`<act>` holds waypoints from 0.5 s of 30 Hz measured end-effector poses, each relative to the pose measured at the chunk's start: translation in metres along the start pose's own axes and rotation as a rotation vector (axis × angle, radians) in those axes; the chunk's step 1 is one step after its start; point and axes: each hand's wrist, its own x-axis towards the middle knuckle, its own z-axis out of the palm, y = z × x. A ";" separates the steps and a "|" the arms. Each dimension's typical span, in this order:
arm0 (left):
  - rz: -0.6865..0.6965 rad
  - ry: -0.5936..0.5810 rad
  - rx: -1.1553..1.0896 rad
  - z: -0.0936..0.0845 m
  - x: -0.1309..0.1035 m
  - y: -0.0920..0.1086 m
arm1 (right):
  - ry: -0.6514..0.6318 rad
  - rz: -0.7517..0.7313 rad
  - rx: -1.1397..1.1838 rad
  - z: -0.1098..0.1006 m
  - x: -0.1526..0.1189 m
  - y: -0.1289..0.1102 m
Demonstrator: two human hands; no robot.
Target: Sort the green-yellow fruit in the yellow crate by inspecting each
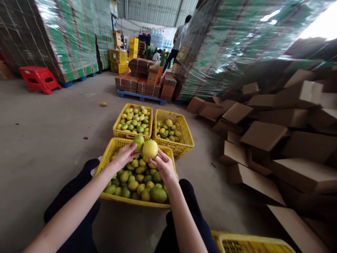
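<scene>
My left hand (125, 154) is closed on a green fruit (138, 142), held above the near yellow crate (131, 201). Close beside it, my right hand (163, 164) grips a larger yellow fruit (150, 149) from below and the right. Green and yellow fruits (140, 178) fill much of the near crate under my hands. Just beyond stand two more yellow crates: the left one (116, 131) is full of mixed fruits, while the right one (187, 131) holds fewer, gathered toward its left side.
Cardboard boxes (264, 135) lie heaped on the right. Flattened cartons sit on a blue pallet (142, 97) ahead. At left is a red stool (39, 79); a loose fruit (103, 104) lies on the floor. Two people are in the background. Another yellow crate (252, 242) is at bottom right.
</scene>
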 end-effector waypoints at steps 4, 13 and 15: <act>-0.021 -0.054 0.109 -0.002 -0.001 -0.003 | -0.046 0.004 -0.094 0.002 -0.004 0.006; -0.083 0.008 0.203 -0.010 0.006 -0.006 | -0.025 0.083 -0.053 -0.001 -0.001 0.011; -0.121 0.021 0.174 -0.010 0.006 -0.007 | -0.062 0.129 -0.071 -0.002 0.001 0.011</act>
